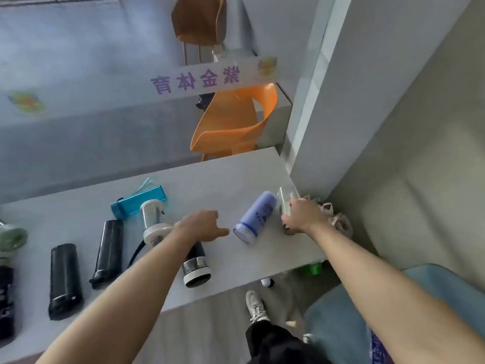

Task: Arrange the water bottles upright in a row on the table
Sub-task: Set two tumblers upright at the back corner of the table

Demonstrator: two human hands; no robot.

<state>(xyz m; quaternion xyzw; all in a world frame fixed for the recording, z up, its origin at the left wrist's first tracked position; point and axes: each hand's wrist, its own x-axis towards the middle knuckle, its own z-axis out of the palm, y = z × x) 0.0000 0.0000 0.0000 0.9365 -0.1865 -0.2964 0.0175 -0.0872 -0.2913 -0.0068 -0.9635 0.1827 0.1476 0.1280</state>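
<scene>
Several water bottles lie on their sides on the white table [210, 179]. My right hand [301, 215] grips a clear bottle [284, 199] at the table's right end by the wall. Just left of it lies a lavender bottle [256, 216]. My left hand [204, 225] hovers with fingers spread between the lavender bottle and a clear bottle with white ends [152, 222], holding nothing. Under my left forearm lies a black bottle with a white cap [196, 269]. Further left lie a teal bottle [139, 202] and two black bottles [109, 253] [64, 279].
A green-lidded bottle [11, 236] and a dark one [6, 306] sit at the left edge. An orange chair [233, 122] stands behind the table. The wall [341, 101] borders the right end. Bags [336, 219] and a green bottle [311, 269] lie on the floor.
</scene>
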